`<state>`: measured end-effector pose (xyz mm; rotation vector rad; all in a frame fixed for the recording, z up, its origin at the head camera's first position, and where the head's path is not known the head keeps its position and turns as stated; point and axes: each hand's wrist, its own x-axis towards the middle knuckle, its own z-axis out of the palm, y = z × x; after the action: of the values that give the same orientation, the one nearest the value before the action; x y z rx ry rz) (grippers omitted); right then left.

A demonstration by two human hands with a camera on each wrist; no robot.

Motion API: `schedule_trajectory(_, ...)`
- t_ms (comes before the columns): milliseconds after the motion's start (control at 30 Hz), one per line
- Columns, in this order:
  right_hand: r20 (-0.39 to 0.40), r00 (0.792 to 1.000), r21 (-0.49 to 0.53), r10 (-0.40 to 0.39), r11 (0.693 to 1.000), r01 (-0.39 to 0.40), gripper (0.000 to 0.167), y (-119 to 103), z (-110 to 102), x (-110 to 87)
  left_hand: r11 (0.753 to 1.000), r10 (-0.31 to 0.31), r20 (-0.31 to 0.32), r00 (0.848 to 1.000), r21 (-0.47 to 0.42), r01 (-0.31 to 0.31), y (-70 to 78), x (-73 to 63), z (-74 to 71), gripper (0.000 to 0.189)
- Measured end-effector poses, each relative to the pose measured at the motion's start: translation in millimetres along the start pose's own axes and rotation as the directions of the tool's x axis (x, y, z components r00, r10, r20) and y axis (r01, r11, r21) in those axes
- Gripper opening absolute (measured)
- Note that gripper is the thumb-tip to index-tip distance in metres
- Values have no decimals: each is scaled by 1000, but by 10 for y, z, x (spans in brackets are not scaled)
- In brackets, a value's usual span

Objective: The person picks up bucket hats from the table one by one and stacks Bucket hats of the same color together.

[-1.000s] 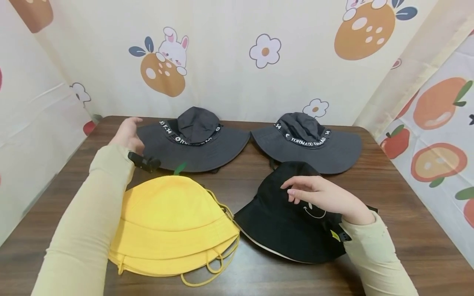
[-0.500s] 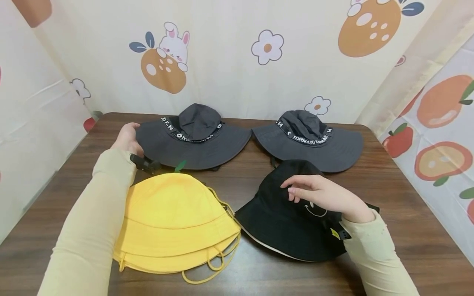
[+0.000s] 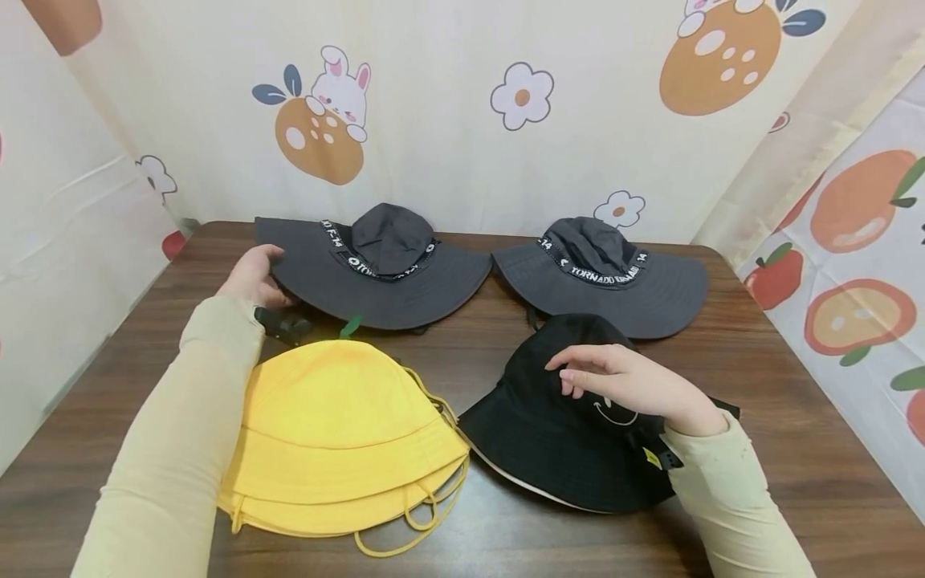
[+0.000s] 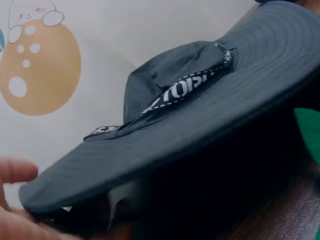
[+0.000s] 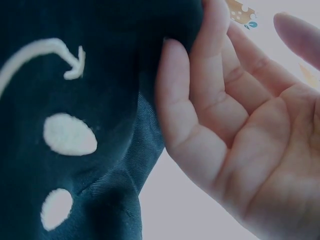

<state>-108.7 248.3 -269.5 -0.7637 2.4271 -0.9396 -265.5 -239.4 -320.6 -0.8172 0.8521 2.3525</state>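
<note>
In the head view my left hand [image 3: 253,277] holds the left brim edge of a dark grey wide-brimmed sun hat [image 3: 376,297] at the back left. The left wrist view shows the brim [image 4: 150,150] between thumb and fingers, tilted up; the fingers are partly hidden beneath it. My right hand [image 3: 629,381], fingers loosely bent, hovers over or rests lightly against a black bucket hat [image 3: 535,449] with a stitched smiley; contact is unclear. In the right wrist view its fingertips lie beside the black cloth [image 5: 115,100].
A second dark grey sun hat [image 3: 650,297] lies at the back right. Several stacked yellow bucket hats [image 3: 325,401], with a loose cord and green leaf, lie front left. All are on a brown wooden table [image 3: 795,449], with a printed curtain [image 3: 433,120] behind.
My left hand has come down to the left grey hat and taken its brim, whose left side has risen. The right hand and the other hats stay put.
</note>
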Motion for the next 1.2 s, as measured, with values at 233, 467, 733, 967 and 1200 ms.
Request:
schedule_trajectory(233, 8, 1000, 0, 11, 1000, -11, 25, -1, 9, 2, 971, -119, 80, 990, 216, 99, -93, -22, 108, 66)
schedule_trajectory(467, 24, 1000, 10, 18, 1000, -18, 26, 10, 20, 9, 932, -128, 131, 983, 356, 74, -162, -40, 97, 25)
schedule_trajectory(733, 32, 999, 11, 15, 1000, -16, 26, -1, 36, 31, 892, 32, 106, 994, 446, -77, -151, -94, 124, 74)
schedule_trajectory(967, 38, 999, 9, 25, 1000, -25, 26, -21, 29, 42, 900, 139, 148, 979, 394, -187, 9, -209, 92, 51)
schedule_trajectory(1200, 52, 999, 35, -8, 999, 6, 25, -2, -1, 20, 931, 182, 224, 957, 273, -241, 113, -391, 255, 20)
